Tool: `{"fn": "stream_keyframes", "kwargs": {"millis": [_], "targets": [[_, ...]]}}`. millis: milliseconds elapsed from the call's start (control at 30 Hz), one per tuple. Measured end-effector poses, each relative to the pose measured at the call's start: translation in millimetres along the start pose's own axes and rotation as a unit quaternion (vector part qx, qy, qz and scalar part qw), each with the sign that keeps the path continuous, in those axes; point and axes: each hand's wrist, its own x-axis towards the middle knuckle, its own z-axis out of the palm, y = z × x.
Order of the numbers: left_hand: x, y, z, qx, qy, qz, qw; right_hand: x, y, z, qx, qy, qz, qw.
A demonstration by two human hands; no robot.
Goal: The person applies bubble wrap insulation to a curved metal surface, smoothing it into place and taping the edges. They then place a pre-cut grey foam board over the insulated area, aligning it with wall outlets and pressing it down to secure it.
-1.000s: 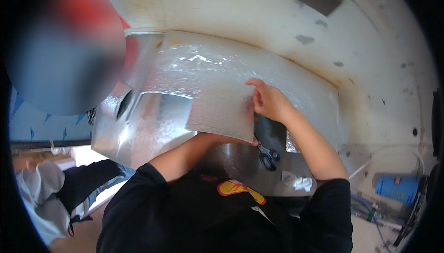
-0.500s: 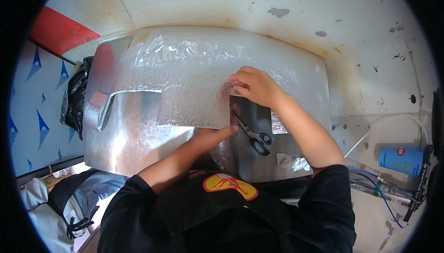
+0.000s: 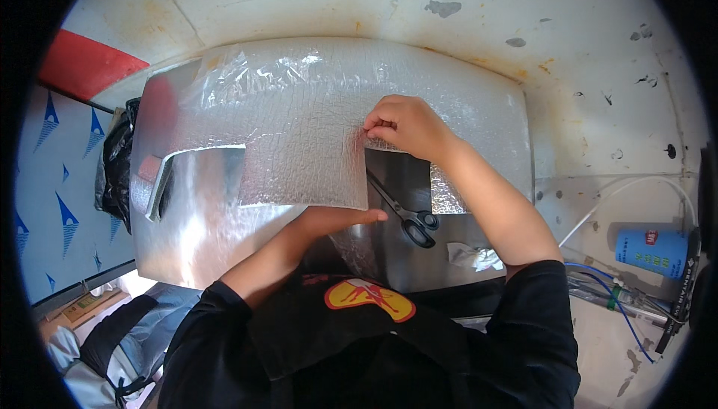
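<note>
A silvery foil-faced insulation sheet (image 3: 303,162) spreads over a shiny metal panel (image 3: 198,207), with a flap between two rectangular gaps reaching toward me. My right hand (image 3: 407,126) is closed in a pinch at the flap's right edge, by the corner of the right gap. At the flap's near edge lies my left hand (image 3: 329,223), its thumb stretched out to the right; the other fingers are mostly hidden under the sheet. Black-handled scissors (image 3: 419,226) rest on dark metal right of the left thumb, blades toward the flap and apart from both hands.
A folded strip of the sheet (image 3: 153,185) stands up at the left. Crumpled white paper (image 3: 476,256) lies near right. A black plastic bag (image 3: 118,166) sits beyond the panel's left end. At far right are a blue can (image 3: 651,252) and a blue cable (image 3: 632,327).
The left thumb has come off the flap's corner and now points right just below its edge. My right hand keeps its pinch at the edge. The whole view has shifted slightly.
</note>
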Motion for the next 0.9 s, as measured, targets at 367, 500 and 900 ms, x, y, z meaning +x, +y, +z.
{"fn": "stream_keyframes", "kwargs": {"millis": [367, 500, 900], "targets": [[51.5, -77.2, -11.0, 0.134, -0.009, 0.124, 0.983, -3.7, -7.9, 5.2, 0.065, 0.046, 0.056, 0.995], [38.7, -39.0, -11.9, 0.179, 0.039, 0.195, 0.964, -4.3, -13.0, 4.8, 0.039, 0.052, 0.058, 0.996], [33.8, -33.1, -8.9, 0.036, 0.040, 0.184, 0.982, -12.4, -6.5, 21.4, -0.039, 0.113, -0.027, 0.992]]}}
